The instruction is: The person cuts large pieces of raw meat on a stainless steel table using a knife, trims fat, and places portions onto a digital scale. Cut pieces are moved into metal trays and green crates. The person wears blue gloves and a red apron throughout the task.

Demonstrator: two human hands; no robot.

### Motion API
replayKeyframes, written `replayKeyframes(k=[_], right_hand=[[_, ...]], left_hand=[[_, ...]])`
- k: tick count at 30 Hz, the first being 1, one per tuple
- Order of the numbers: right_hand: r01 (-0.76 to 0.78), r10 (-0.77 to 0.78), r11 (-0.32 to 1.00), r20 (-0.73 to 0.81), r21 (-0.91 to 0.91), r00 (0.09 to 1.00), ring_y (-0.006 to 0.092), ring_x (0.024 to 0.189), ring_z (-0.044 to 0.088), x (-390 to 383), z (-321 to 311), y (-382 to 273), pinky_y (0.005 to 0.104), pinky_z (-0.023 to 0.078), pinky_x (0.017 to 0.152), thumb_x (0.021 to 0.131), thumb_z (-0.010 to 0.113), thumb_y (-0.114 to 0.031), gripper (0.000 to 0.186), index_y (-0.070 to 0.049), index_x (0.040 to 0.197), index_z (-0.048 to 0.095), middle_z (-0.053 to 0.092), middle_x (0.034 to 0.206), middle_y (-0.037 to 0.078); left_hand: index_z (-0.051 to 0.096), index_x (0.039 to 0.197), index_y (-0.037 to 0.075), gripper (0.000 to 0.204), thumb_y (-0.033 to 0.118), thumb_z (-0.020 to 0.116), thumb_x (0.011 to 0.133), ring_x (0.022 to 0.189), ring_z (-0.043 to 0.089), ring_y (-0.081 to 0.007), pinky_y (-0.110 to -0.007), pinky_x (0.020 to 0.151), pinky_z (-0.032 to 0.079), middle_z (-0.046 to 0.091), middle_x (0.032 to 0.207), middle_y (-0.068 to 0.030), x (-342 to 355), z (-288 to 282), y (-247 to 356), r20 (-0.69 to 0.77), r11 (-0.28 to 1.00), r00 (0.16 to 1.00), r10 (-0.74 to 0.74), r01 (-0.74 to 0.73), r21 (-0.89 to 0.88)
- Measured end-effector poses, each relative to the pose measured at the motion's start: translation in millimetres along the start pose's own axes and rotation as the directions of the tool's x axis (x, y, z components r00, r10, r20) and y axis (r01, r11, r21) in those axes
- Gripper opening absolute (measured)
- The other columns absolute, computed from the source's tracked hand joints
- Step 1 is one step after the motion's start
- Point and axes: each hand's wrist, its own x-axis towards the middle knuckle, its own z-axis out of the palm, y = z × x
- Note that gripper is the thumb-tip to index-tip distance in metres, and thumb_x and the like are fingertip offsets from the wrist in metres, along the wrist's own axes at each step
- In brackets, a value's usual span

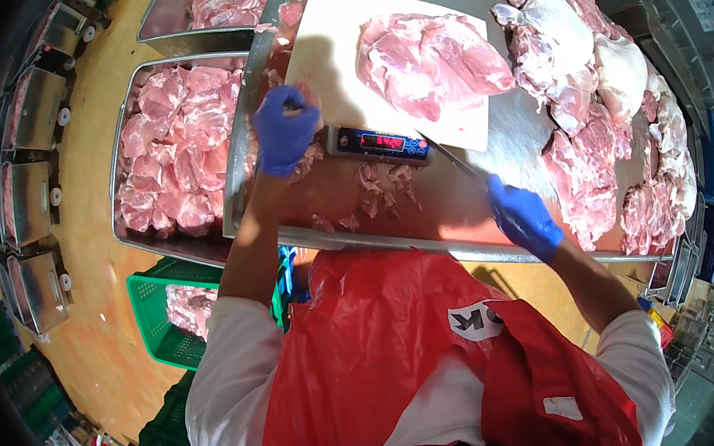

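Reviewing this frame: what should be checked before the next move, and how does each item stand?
1. Knife held in right hand: ok.
2. Left hand apart from the knife: ok.
3. Left hand empty: cannot tell, fingers curled.
4. Large meat piece wholly within cutting board: not ok, right tip extends past the edge.
5. Scale display lit: ok.
6. Table free of scraps: not ok.

The metal surface [527, 146] carries a white cutting board [337, 29], a blue-fronted scale [379, 144], loose meat scraps [367, 180] and, at right, piled raw meat [592, 142].
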Motion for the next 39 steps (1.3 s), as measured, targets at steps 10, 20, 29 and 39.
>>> replayKeyframes(k=[10, 20, 29, 39], right_hand=[[0.004, 0.556, 0.588, -0.408, 0.809, 0.724, 0.0158, 0.047, 0.052, 21.6, 47.4, 6.9, 0.0340, 0.040, 0.045, 0.103, 0.052, -0.013, 0.015, 0.001, 0.095, 0.052, 0.054, 0.060, 0.010], [0.164, 0.555, 0.458, -0.425, 0.874, 0.715, 0.0089, 0.054, 0.051, 54.6, 3.1, 34.9, 0.0255, 0.044, 0.050, 0.105, 0.049, -0.019, 0.017, -0.004, 0.098, 0.051, 0.051, 0.068, 0.001], [0.387, 0.504, -0.118, -0.281, 0.914, 0.817, 0.0209, 0.104, 0.063, 157.3, -38.0, 157.4, 0.0432, 0.052, 0.088, 0.100, 0.055, -0.026, 0.028, -0.005, 0.117, 0.061, 0.067, 0.111, 0.008], [0.083, 0.084, 0.242, -0.107, 0.967, 0.991, 0.0108, 0.078, 0.058, 207.4, -92.3, 112.1, 0.0231, 0.049, 0.074, 0.095, 0.064, -0.027, 0.023, -0.006, 0.104, 0.069, 0.065, 0.089, 0.001]], left_hand=[[0.063, 0.114, 0.002, 0.036, 0.006, 0.061, 0.078, 0.098, 0.059, -0.0137, -0.024, 0.088, 0.048, 0.064, 0.106, -0.0029, -49.2, -36.2, 7.6, 0.743, 0.576, 0.584, -0.326, 0.746, -0.333], [0.060, 0.105, 0.004, 0.026, 0.028, 0.060, 0.094, 0.079, 0.063, -0.0211, -0.037, 0.067, 0.053, 0.062, 0.091, -0.0067, 244.8, -115.7, 51.5, 0.174, 0.606, 0.956, -0.236, 0.285, -0.743], [0.027, 0.154, 0.005, 0.117, 0.037, 0.092, 0.062, 0.146, 0.027, -0.0349, -0.043, 0.120, 0.025, 0.031, 0.155, -0.0212, 138.8, 56.5, 52.1, 0.710, 0.781, 0.587, 0.389, -0.619, 0.083], [0.028, 0.150, -0.002, 0.108, 0.023, 0.086, 0.062, 0.114, 0.060, -0.0304, -0.036, 0.096, 0.049, 0.060, 0.125, -0.0202, 99.3, 80.5, 40.5, 0.476, 0.994, 0.879, -0.005, -0.047, 0.097]])
